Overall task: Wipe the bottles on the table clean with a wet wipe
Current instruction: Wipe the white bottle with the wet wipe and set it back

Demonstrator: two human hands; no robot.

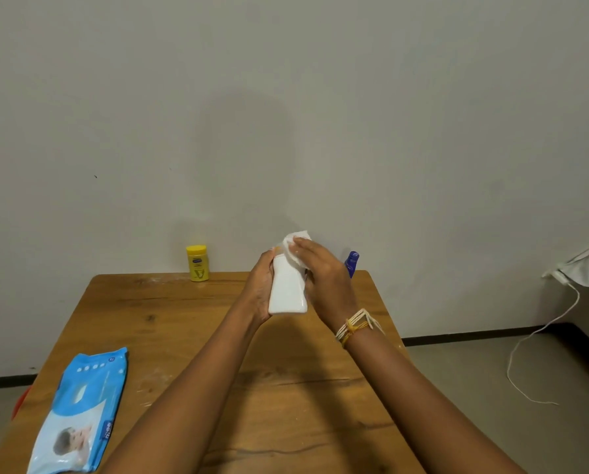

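Observation:
A white bottle point(288, 289) is held up above the wooden table point(170, 323). My left hand point(261, 285) grips it from the left side. My right hand point(322, 278) presses a white wet wipe point(295, 242) against the bottle's upper part, fingers lying over the wipe. A yellow bottle point(197, 263) stands at the table's far edge by the wall. A blue bottle point(352, 262) stands at the far right, mostly hidden behind my right hand.
A blue pack of wet wipes point(81, 412) lies at the table's near left. The table stands against a plain wall. A white cord point(539, 336) trails over the floor to the right, below some grey cloth point(583, 265).

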